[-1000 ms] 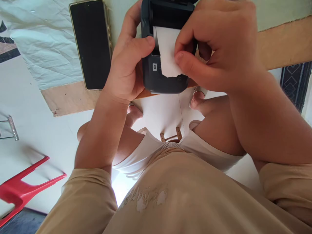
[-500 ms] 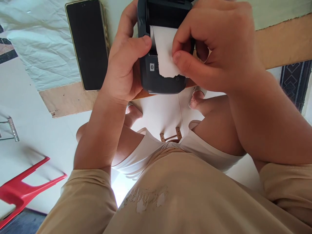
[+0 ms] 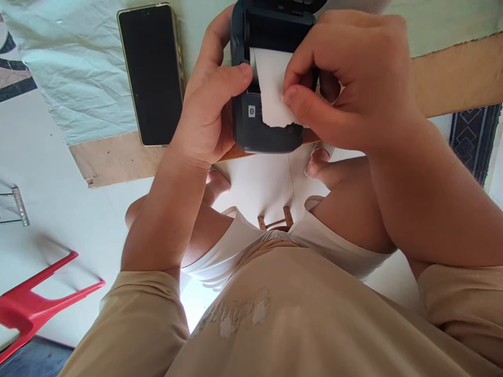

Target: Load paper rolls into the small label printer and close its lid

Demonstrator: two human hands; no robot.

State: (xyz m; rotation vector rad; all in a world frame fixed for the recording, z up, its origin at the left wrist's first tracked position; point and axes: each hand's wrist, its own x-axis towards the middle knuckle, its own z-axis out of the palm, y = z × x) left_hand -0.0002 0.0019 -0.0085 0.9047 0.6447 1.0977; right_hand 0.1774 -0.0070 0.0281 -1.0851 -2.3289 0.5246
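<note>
A dark portable receipt printer (image 3: 267, 137) with its lid raised is at the top middle, over the table's near edge. My left hand (image 3: 210, 99) is closed around its left side, thumb pressing on the rim of the paper bay. White receipt paper (image 3: 273, 94) hangs out of the bay over the printer's front, its end torn unevenly. My right hand (image 3: 353, 84) pinches the right side of this paper between thumb and forefinger. The other fingers of that hand are curled and partly hidden beside the printer.
A smartphone (image 3: 151, 76) with a dark screen lies on the table left of my left hand. A pale green cloth (image 3: 78, 78) covers the table above its bare wooden edge (image 3: 118, 159). A red plastic stool (image 3: 35, 303) is at lower left, and a dark patterned mat (image 3: 473, 141) at right.
The printer and my left hand appear slightly further right and lower in view, and the phone and table edge also sit further right. Both hands keep the same hold.
</note>
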